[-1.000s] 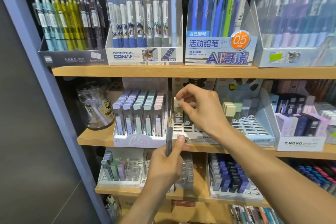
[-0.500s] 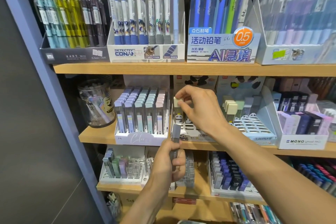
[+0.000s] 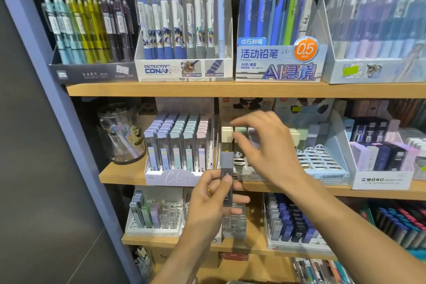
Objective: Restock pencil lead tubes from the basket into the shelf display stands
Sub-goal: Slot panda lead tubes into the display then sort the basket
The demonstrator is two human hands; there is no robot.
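**Loading a grey lead tube into the panda display stand**

Holding one grey lead tube (image 3: 226, 176) upright, the left hand (image 3: 213, 200) pinches it between thumb and curled fingers, just in front of the middle shelf (image 3: 122, 174) edge. The upright grip probably matches the vertical slots of the stands, so the tube can go in without being turned. One ring shows on this hand.

Beyond it, the right hand (image 3: 265, 145) hovers over the panda display stand (image 3: 322, 163), fingers loosely spread and gripping nothing. It sits just beside a cream-capped tube (image 3: 227, 134) standing in the front left slot, apparently ready to steady or take the next piece. Two hands are in view; one tube is in transit. The basket cannot be seen.

The stand shows many vacant slots on its right half, with a few tubes at its rear; an exact count cannot be made, since the hand covers part of it. To its left, the pastel stand (image 3: 175, 174) holds five columns of tubes and appears full.

Farther up, the top shelf (image 3: 230, 89) carries four boxes of mechanical pencils. Three shelf levels hold lead stands or pencils in total.
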